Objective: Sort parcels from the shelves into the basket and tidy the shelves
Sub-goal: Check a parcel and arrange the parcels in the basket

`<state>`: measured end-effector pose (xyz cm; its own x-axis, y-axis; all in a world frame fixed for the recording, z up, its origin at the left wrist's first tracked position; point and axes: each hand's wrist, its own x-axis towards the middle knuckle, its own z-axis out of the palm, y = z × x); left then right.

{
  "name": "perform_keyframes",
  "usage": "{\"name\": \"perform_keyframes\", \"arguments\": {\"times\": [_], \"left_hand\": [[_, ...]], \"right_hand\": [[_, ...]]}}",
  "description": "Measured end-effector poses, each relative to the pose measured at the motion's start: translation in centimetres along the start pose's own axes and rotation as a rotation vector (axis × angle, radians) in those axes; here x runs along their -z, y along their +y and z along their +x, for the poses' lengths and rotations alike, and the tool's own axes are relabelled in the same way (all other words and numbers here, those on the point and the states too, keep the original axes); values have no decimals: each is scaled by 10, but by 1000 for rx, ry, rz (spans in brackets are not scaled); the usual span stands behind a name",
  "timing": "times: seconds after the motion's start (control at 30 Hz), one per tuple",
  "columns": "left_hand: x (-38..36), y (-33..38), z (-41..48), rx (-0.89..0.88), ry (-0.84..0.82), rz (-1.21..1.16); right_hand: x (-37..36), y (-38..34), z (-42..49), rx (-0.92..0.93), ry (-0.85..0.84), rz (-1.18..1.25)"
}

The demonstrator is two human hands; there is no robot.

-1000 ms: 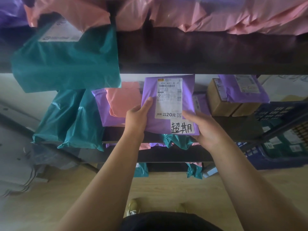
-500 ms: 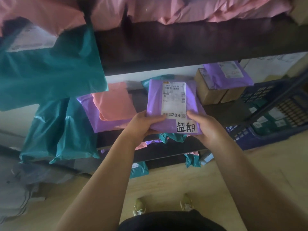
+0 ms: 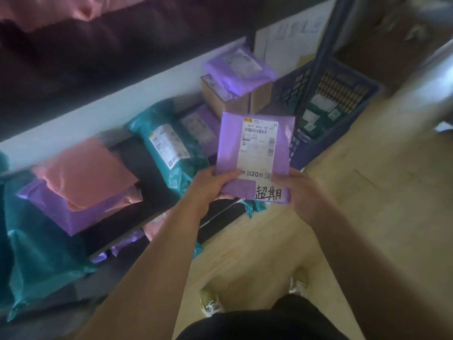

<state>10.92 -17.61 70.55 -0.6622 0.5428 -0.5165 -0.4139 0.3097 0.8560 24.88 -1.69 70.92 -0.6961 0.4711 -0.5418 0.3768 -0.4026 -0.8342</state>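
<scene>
— Where is the parcel?

— The purple parcel (image 3: 255, 155) is in the air, label up, in front of the middle shelf (image 3: 147, 168) and short of the basket (image 3: 326, 141). The left hand (image 3: 213, 185) and the right hand (image 3: 301, 192) each pinch its near edge, thumbs on top, beside a handwritten sticker (image 3: 269, 193).

— How far along is the sorting?

— Partway, I judge. The blue basket on the floor holds a few dark green parcels, but this one is not yet in.

— And what is left?

— Plenty. On the shelf lie a teal parcel (image 3: 166, 146), a pink parcel (image 3: 85, 173) on top of a purple one (image 3: 73, 212), and a cardboard box (image 3: 235, 101) with another purple bag (image 3: 240, 67) on it. More teal bags (image 3: 44, 253) droop over the edge at the left, and pink ones (image 3: 73, 11) crowd the shelf above. No tidying shows.

— The room?

— A pale wooden floor (image 3: 367, 204), the person's light shoes (image 3: 210, 303) on it, and a white wall behind the shelves.
</scene>
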Motion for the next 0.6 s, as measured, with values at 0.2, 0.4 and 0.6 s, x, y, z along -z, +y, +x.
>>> {"name": "perform_keyframes", "arguments": {"times": [0.2,0.4,0.6], "left_hand": [[-90,6,27,-30,-9,50],[-188,17,51,-31,-30,77],[-276,19,67,-21,15,86]], "right_hand": [[90,-14,16,22,5,70],[186,-26,30,1,43,112],[267,-39,41,-24,63,111]]}}
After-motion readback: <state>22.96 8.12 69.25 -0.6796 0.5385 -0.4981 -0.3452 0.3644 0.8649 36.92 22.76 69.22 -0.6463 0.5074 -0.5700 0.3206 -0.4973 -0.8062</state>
